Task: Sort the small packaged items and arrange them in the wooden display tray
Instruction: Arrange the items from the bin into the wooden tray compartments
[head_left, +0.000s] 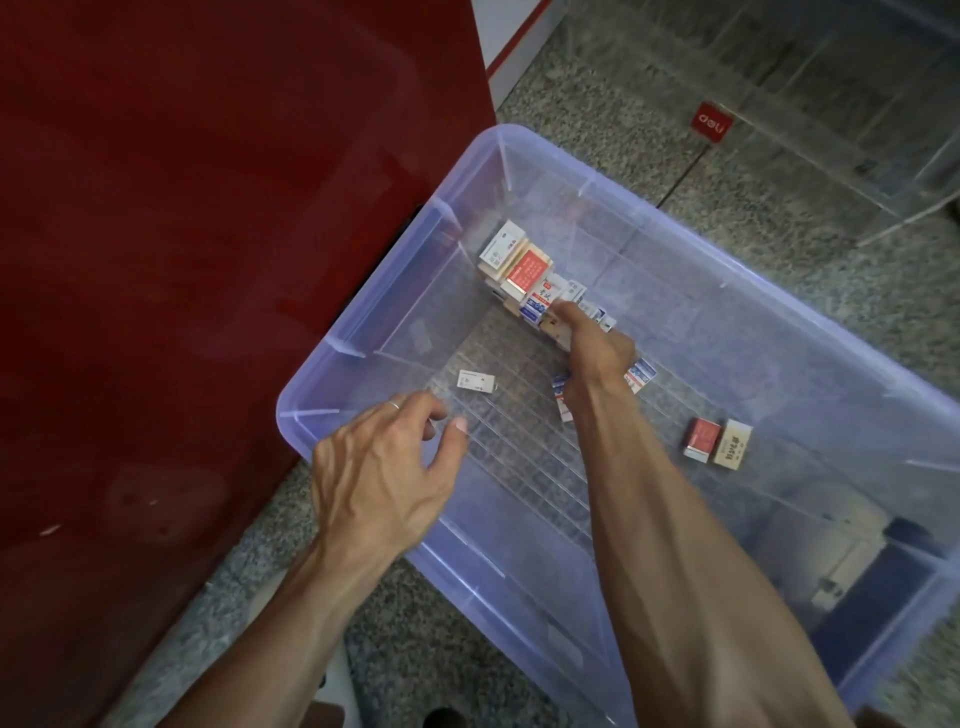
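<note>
A clear bluish plastic bin (363, 332) stands on the floor. Several small boxes (524, 270) are heaped in its far left corner. My right hand (597, 353) reaches down into that heap, one fingertip on a blue-and-white box (537, 306); its other fingers are hidden under the hand. Two more blue-and-white boxes (643, 375) lie beside my right wrist. A lone white box (475, 381) lies on the bin floor just beyond my left hand (384, 467), which hovers over the near left rim with loosely curled fingers and holds nothing. A red box (701, 439) and a beige box (733, 444) lie to the right.
A dark red cabinet panel (208, 260) stands tight against the bin's left side. The floor (649, 130) is speckled stone. A clear acrylic case (831, 104) with a red label stands at the back right.
</note>
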